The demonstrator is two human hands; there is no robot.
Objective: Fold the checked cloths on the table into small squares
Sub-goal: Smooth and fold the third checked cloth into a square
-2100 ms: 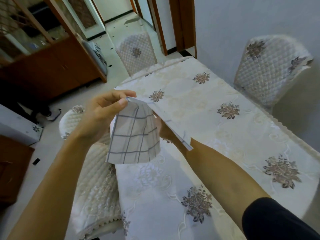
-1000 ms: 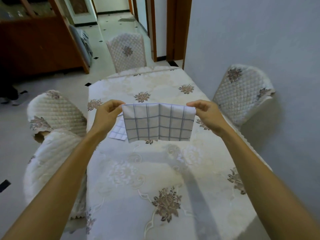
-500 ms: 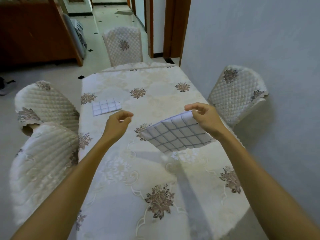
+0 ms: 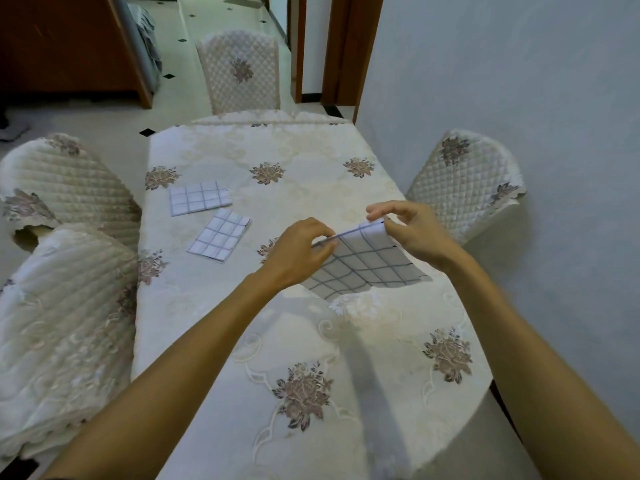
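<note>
Two pieces look finished in the middle left of the frame: one folded cloth point(image 4: 199, 198) lies flat near the left edge of the counter point(image 4: 311, 341), and a second folded cloth point(image 4: 220, 239) lies just below and to the right of it, turned at an angle. A third checked cloth point(image 4: 367, 268) is in the air just right of centre, above the counter and slanting down toward the camera. The left hand point(image 4: 301, 252) has its grip pinched on the left end of the cloth's top edge, and the right hand point(image 4: 415, 233) pinches the right corner between thumb and fingers. Layers show along that top edge, so it seems already doubled, yet it appears larger than the two laid pieces. It probably needs at least one more fold and then setting down. No other loose cloths are in view.
</note>
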